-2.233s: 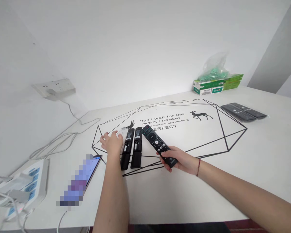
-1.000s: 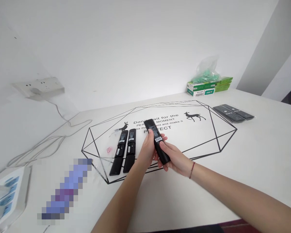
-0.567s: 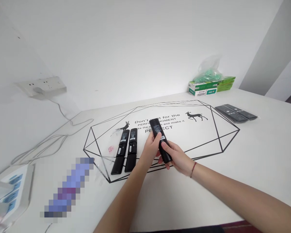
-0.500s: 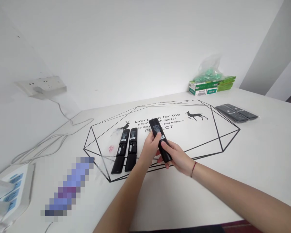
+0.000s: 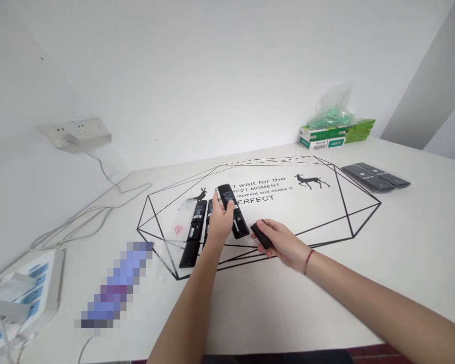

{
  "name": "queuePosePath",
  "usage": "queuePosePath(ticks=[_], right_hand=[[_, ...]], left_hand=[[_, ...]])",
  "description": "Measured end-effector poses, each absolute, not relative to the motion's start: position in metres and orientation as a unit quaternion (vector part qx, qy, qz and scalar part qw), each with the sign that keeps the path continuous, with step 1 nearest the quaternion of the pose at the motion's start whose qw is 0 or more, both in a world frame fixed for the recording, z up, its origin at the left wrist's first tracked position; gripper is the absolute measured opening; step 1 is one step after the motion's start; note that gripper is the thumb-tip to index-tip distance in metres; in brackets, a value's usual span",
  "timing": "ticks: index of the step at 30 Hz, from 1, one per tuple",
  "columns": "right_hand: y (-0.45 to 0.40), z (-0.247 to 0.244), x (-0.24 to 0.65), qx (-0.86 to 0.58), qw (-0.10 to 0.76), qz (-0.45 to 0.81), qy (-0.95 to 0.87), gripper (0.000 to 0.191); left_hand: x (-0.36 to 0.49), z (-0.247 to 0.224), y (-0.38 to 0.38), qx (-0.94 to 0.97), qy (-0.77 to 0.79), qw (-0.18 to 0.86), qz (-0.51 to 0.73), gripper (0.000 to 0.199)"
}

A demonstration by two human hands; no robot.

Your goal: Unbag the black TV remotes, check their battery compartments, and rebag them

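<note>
The remote (image 5: 237, 217) is gripped by the left hand (image 5: 220, 221), its long axis slanting toward the separate cover (image 5: 262, 235) pinched by the right hand (image 5: 282, 242).

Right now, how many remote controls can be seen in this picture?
5: one held remote in the left hand; left of it, an outer remote and a partly hidden remote; and, at the far right, two wrapped remotes.

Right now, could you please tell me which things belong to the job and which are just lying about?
In the job:
opened remote in left hand
cover in right hand
two remotes beside left hand
wrapped remotes, probably

Seemingly lying about:
pixelated phone
power strip
green boxes, perhaps
</note>
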State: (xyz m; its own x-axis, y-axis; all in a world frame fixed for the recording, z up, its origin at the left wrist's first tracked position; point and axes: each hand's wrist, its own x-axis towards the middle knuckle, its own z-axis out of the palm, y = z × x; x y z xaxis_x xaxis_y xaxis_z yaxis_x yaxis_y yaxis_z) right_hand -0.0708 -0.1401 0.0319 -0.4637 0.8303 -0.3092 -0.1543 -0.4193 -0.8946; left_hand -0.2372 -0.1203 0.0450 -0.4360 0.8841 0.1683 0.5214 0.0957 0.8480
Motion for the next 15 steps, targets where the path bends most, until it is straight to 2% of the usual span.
queuePosePath(ticks=[6,9,15], right_hand=[[-0.138,0.039,-0.067,-0.416,0.359,0.732,-0.402,0.026],[-0.138,0.038,-0.066,-0.407,0.354,0.739,-0.403,0.022],[-0.140,0.037,-0.068,-0.402,0.341,0.736,-0.426,0.003]], left_hand=[[-0.246,0.042,-0.119,0.595,0.771,0.061,0.220,0.040],[-0.241,0.040,-0.117,0.593,0.781,0.034,0.192,0.040],[-0.232,0.040,-0.120,0.588,0.802,-0.072,0.072,0.042]])
